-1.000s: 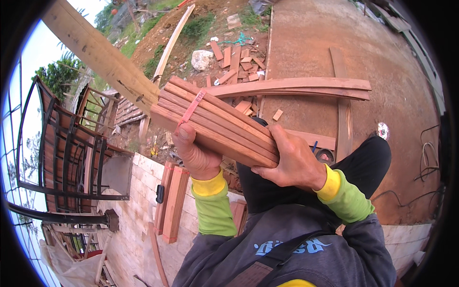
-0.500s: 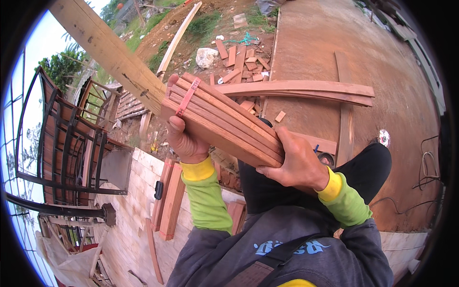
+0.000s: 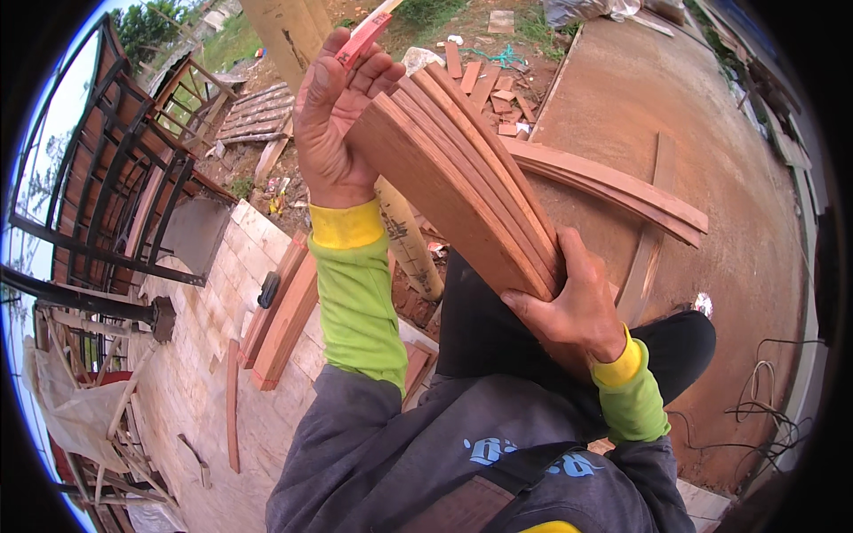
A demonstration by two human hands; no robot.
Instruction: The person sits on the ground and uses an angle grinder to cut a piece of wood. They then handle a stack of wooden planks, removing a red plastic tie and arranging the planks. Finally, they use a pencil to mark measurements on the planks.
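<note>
Clasping fanned reddish-brown boards (image 3: 453,182) in the right hand (image 3: 577,306), a red band (image 3: 365,40) in the half-curled left hand (image 3: 336,129).

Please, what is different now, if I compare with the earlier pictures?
The red band has come off the far end of the wooden boards and is now held by the left hand. The boards' far ends have spread slightly. Unchanged: the right hand grips their near end; the planks at left lie as before.

1 view | head-worn fisheye | faces down | near, above hands (image 3: 579,306)
</note>
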